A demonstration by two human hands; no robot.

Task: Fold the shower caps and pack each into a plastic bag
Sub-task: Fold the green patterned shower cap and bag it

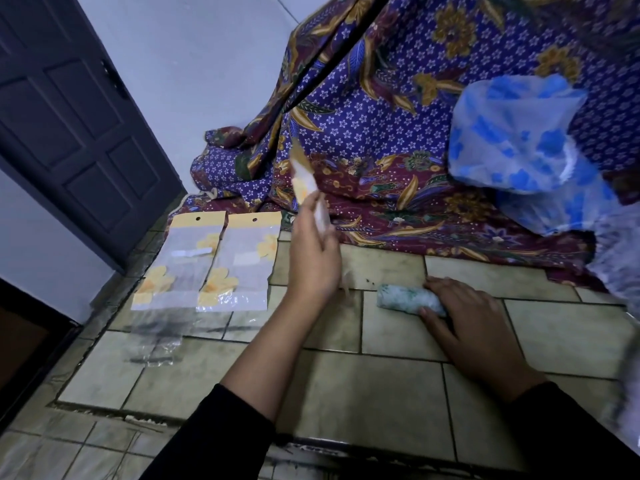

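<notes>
A rolled-up shower cap (407, 298), white with green print, lies on the tiled surface. My right hand (474, 327) rests over its right end, with the thumb under the roll and the fingers above it. My left hand (313, 261) is raised to the left of the roll and pinches a plastic bag (304, 180) with a yellow header; the bag stands up and is blurred. Two flat plastic bags (214, 261) with yellow flower prints lie side by side further left. A blue flowered shower cap (519, 147) lies on the patterned cloth at the right.
A purple and maroon batik cloth (381, 133) drapes over the back of the surface. Clear crumpled plastic (156, 337) lies in front of the flat bags. A dark door (69, 116) stands at the left. A pale ruffled cap edge (620, 271) shows at the far right.
</notes>
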